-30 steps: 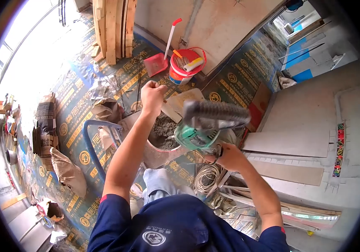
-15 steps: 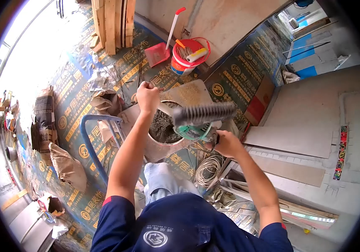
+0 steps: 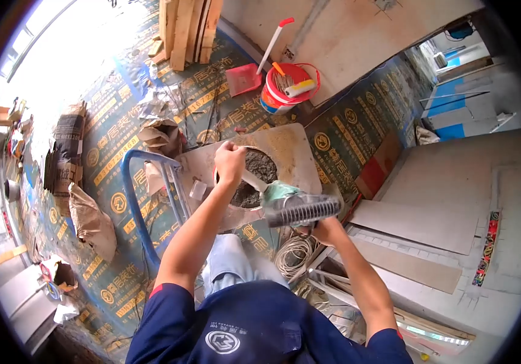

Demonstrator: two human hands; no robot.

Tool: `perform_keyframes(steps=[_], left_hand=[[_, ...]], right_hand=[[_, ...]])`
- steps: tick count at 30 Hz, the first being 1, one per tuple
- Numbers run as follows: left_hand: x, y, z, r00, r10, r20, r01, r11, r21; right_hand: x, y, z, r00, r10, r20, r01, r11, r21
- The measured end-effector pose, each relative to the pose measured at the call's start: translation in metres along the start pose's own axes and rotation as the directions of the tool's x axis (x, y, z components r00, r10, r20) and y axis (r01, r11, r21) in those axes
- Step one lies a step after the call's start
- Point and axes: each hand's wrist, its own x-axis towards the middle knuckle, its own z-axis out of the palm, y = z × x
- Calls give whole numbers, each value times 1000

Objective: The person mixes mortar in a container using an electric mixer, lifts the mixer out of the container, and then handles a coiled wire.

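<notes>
Clenching a pale bar [image 3: 253, 180], the left hand [image 3: 230, 161] shares a green power tool [image 3: 281, 192] with the right hand [image 3: 326, 230], partly hidden but wrapped around it. Mortar [image 3: 262, 165] lies just beside the left hand; a slackened grip could let the tool twist.

Red dustpan [image 3: 243, 80] nr bkt [image 3: 277, 104], brn sack [image 3: 91, 219]

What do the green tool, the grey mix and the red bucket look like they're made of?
Tool: probably hard plastic, given its smooth green surface; its dark ribbed part could be plastic or rubber. Mix: perhaps mortar or cement, being grey, lumpy and damp-looking. Bucket: most likely plastic, with a smooth, slightly glossy red finish.
</notes>
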Motion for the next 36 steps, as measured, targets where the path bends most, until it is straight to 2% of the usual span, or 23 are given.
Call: perform_keyframes(steps=[3, 4, 6, 7, 8, 9, 10, 12, 13, 15, 16, 17, 18, 19, 21, 22, 25, 27, 31, 32, 33, 35, 36], left_hand=[[-33, 78, -16, 982, 36, 186, -2, 984, -176], [-42, 101, -20, 983, 46, 178, -12, 982, -186], [-60, 128, -24, 973, 64, 220, 7, 951, -308], [-66, 137, -26, 970, 80, 230, 1, 943, -332], [-76, 143, -29, 972, 75, 224, 3, 945, -328], [-82, 154, -28, 966, 147, 211, -57, 922, -383], [-91, 165, -29, 958, 212, 192, -112, 895, -432], [-106, 192, -32, 962, 235, 141, -150, 882, -446], [-111, 202, -32, 966, 243, 92, -179, 879, -443], [-110, 205, -25, 967, 251, 36, -211, 877, -432], [-112, 210, -22, 950, 312, -22, -296, 873, -389], [-107, 206, -16, 961, 275, -39, -269, 885, -381], [-101, 196, -11, 969, 238, -62, -244, 894, -375], [-97, 176, -8, 971, 231, -65, -239, 899, -367], [-82, 131, 0, 943, 283, -178, -293, 955, -36], [-84, 113, 2, 935, 267, -232, -258, 964, 67], [-69, 36, 10, 938, 160, -308, -152, 987, 50], [-65, -6, 12, 876, 241, -419, -142, 957, 252], [-85, -37, 7, 850, 145, -506, -51, 979, 195], [-95, -44, 6, 876, 58, -478, -22, 996, 81], [-101, -46, 4, 896, -13, -444, -3, 999, -34], [-112, -23, -3, 918, -134, -373, 36, 965, -259], [-125, -5, -10, 932, -151, -329, 5, 914, -405]], right_hand=[[-18, 7, -36, 999, -47, 23, 43, 989, 141], [-18, 18, -49, 998, -57, 16, 54, 990, 133], [-22, 39, -68, 1000, -12, -26, 21, 920, 392], [-26, 32, -83, 999, -21, -24, 28, 921, 388], [-40, 13, -108, 984, -154, -95, 168, 972, 164], [-45, -3, -133, 941, -309, -140, 300, 951, -81], [-46, -6, -148, 937, -322, -133, 313, 946, -80], [-52, -7, -178, 985, -173, 24, 174, 967, -184], [-59, -26, -191, 964, -258, -68, 249, 960, -125], [-57, -39, -212, 954, -292, -66, 280, 948, -151], [-55, -40, -217, 951, -302, -61, 288, 942, -171], [-50, -41, -219, 945, -314, -90, 287, 930, -231], [-33, -31, -219, 958, -288, 11, 285, 942, -179], [-18, -22, -214, 969, -248, 18, 246, 943, -224], [15, -10, -200, 981, -185, 57, 194, 924, -329], [31, -5, -188, 984, -155, 89, 177, 905, -386], [76, 25, -133, 982, -148, 113, 181, 898, -400], [90, 33, -102, 984, -106, 144, 156, 901, -405], [114, 18, -106, 968, -147, 205, 232, 837, -495], [116, 10, -114, 954, -179, 239, 279, 821, -499], [127, 9, -116, 935, -212, 283, 348, 690, -635], [141, -4, -134, 930, -283, 234, 365, 658, -658], [137, -5, -136, 932, -304, 197, 356, 666, -655]])
